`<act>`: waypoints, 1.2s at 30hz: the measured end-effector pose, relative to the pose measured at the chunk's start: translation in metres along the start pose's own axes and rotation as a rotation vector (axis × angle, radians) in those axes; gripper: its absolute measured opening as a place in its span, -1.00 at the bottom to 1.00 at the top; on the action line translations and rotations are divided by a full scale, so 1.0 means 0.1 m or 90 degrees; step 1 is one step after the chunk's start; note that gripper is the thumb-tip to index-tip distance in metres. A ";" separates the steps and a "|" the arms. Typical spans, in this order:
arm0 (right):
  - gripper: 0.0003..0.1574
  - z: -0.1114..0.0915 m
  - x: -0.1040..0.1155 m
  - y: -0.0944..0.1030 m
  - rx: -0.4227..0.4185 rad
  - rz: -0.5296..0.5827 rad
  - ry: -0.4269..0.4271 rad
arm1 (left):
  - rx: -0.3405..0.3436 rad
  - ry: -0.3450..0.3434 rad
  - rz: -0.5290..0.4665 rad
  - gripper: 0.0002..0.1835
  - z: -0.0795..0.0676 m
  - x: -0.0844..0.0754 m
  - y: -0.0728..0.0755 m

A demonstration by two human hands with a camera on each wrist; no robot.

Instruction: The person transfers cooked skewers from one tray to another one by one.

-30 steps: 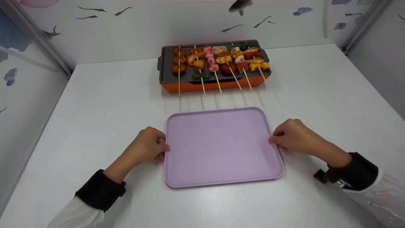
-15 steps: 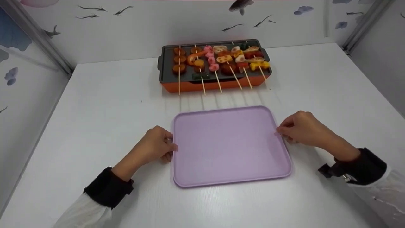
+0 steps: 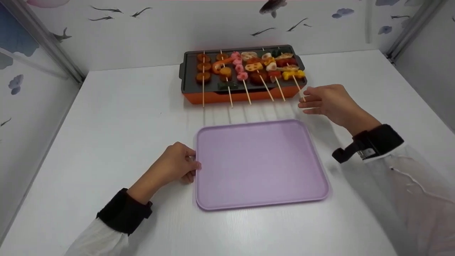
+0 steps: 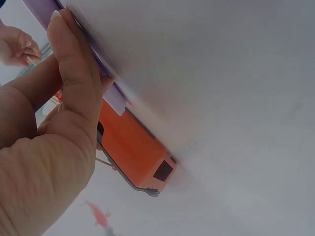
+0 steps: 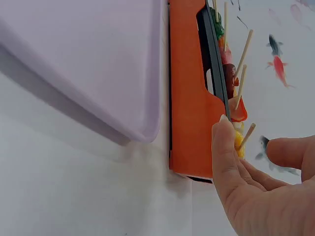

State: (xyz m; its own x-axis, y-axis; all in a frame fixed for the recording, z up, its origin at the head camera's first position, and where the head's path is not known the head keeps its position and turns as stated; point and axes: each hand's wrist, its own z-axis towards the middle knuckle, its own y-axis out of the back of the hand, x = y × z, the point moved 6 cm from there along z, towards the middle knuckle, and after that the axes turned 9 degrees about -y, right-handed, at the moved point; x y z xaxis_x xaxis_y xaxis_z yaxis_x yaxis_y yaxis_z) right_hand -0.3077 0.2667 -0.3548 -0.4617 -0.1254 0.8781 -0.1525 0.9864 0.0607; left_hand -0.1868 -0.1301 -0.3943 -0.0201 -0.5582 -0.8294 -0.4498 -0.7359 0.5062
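A light purple rectangular tray (image 3: 261, 163) lies on the white table, its surface bare. My left hand (image 3: 172, 163) holds its left edge, thumb on the rim; in the left wrist view the fingers lie along the tray edge (image 4: 114, 98). Behind the tray stands an orange grill (image 3: 209, 98) with a dark top plate, bearing several food skewers. My right hand (image 3: 328, 103) is at the stick end of the rightmost skewer (image 3: 293, 74), which has a yellow piece. In the right wrist view, thumb and fingers (image 5: 224, 142) stand apart on either side of that stick (image 5: 248, 135).
The white table (image 3: 124, 117) runs back to a wall (image 3: 213, 28) printed with fish and flowers. Other skewers, such as the pink one (image 3: 241, 75), point their sticks over the grill's front edge. Side panels border the table left and right.
Both hands first shifted the tray to the right. My right hand then let go of its right edge and moved back to the rightmost skewer. The left hand has stayed on the tray.
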 end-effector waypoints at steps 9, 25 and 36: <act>-0.66 0.19 0.04 -0.12 0.047 0.145 -0.040 | -0.003 0.017 -0.006 -0.88 0.00 0.01 0.00; -0.52 0.15 0.14 -0.13 0.052 0.189 -0.029 | 0.002 0.000 0.007 -0.90 -0.01 0.00 0.00; -0.73 -0.12 0.28 -0.06 0.039 0.211 0.016 | -0.002 0.002 0.015 -0.88 0.00 0.01 0.00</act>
State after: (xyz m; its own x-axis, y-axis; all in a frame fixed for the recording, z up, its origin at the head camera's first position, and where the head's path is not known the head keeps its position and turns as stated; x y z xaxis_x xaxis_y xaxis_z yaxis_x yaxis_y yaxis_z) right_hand -0.3090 0.2590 -0.3252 -0.4728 0.2050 0.8570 -0.0508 0.9646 -0.2588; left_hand -0.1870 -0.1301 -0.3950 -0.0273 -0.5771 -0.8162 -0.4465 -0.7235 0.5265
